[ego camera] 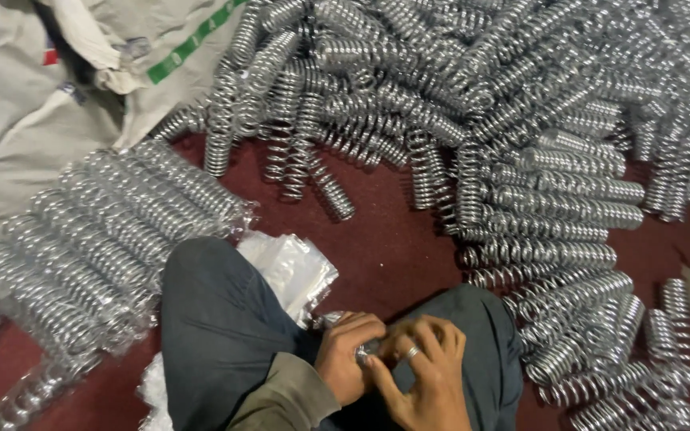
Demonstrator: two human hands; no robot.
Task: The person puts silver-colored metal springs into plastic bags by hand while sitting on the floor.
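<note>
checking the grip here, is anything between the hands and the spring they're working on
Nothing visible. The left hand and right hand both close directly on the small shiny piece, likely a spring in clear plastic, held over the lap. The fingers hide most of it.

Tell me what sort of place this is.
Likely a small workshop or packing floor. A big heap of loose metal coil springs covers the dark red floor, bagged rows of springs lie beside a woven sack, and both hands work seated there.
</note>
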